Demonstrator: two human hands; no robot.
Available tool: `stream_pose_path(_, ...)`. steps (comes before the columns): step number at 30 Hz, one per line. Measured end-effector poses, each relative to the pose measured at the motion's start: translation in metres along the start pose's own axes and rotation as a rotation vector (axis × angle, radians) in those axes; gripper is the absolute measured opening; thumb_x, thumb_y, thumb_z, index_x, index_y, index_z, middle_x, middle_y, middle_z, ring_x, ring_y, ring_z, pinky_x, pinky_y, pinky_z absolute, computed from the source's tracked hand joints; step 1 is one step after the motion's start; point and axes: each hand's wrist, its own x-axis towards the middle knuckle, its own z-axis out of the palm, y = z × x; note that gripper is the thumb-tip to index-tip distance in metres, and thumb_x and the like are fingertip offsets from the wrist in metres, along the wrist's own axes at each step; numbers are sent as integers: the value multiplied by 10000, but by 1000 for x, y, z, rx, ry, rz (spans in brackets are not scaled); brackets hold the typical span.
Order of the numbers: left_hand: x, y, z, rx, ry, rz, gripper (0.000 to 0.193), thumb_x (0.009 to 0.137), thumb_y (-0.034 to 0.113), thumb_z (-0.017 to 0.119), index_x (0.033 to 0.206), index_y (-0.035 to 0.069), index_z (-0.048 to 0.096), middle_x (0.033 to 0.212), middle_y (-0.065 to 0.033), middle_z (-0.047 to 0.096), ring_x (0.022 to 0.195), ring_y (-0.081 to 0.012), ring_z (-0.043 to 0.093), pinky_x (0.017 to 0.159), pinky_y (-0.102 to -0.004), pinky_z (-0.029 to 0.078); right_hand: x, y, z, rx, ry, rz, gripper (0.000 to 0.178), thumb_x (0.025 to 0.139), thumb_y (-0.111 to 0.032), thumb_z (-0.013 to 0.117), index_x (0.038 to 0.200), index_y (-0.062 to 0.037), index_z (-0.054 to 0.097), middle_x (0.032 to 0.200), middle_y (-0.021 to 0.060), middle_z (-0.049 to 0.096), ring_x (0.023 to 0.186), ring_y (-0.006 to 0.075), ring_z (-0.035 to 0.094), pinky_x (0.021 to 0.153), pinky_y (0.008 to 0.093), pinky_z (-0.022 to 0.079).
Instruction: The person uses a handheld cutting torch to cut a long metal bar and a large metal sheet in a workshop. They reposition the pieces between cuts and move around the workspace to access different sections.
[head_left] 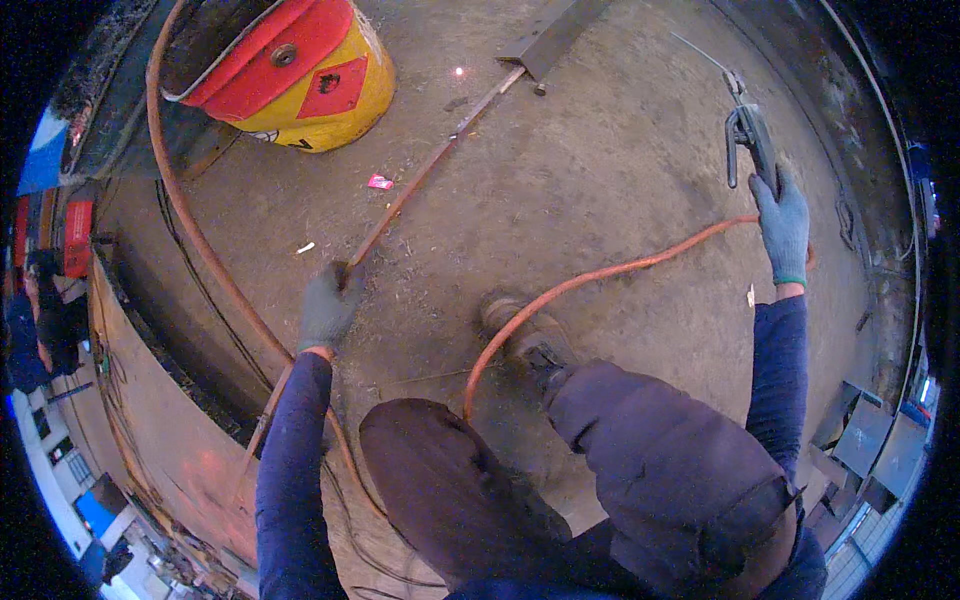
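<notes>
My left hand [330, 308], in a grey-blue glove, is closed around a long thin metal rod [415, 182]. The rod slants up and to the right, and its far end meets a dark angled metal piece [545, 38] on the ground; whether the two are joined I cannot tell. At the right, my gloved right hand [786, 230] grips a welding electrode holder [758, 142]. From its jaws a thin electrode [698, 52] sticks out to the upper left, apart from the metal piece. An orange cable [610, 268] runs from near that hand down between my legs.
A cut-open red and yellow drum [350, 115] stands at the upper left. Another orange hose or cable [205, 235] curves down the left side. A pink scrap [380, 182] lies on the brown ground. Metal boxes [868, 435] stand at the lower right; a person [60, 320] is at the far left.
</notes>
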Motion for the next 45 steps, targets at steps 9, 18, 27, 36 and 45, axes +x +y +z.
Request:
stream_pose_path(9,-27,-15,-25,59,-38,-167,407,975,358,657,1122,-18,712,920,-242,750,849,-421,738,747,-494,554,-7,10,2,42,47,-1,483,961,-379,681,1261,-1,668,1036,214,740,968,338,729,841,431,529)
stream_pose_path(18,-21,7,-25,247,27,-70,390,985,365,652,1126,6,709,901,-242,743,849,-436,732,744,-509,562,-12,4,-6,62,-4,46,450,965,-368,680,1220,2,683,993,192,739,927,268,721,822,404,527)
stream_pose_path(27,-1,19,-18,209,76,23,395,1014,378,613,1119,10,713,924,-251,736,880,-450,725,752,-524,559,-14,1,2,59,26,0,510,960,-410,684,1281,-14,670,1057,213,749,991,338,736,864,420,530)
stream_pose_path(36,-1,20,-12,169,80,-7,415,1006,389,628,1143,8,715,932,-255,741,879,-451,726,761,-519,566,-18,-11,0,-28,25,-25,517,961,-415,682,1291,-17,668,1048,213,749,987,348,739,856,422,533)
stream_pose_path(45,-1,15,-6,153,143,22,405,1002,397,632,1115,19,720,932,-251,742,880,-446,727,760,-525,565,-17,-9,0,29,-11,-13,504,963,-404,673,1286,-17,667,1040,219,744,974,343,737,840,425,532)
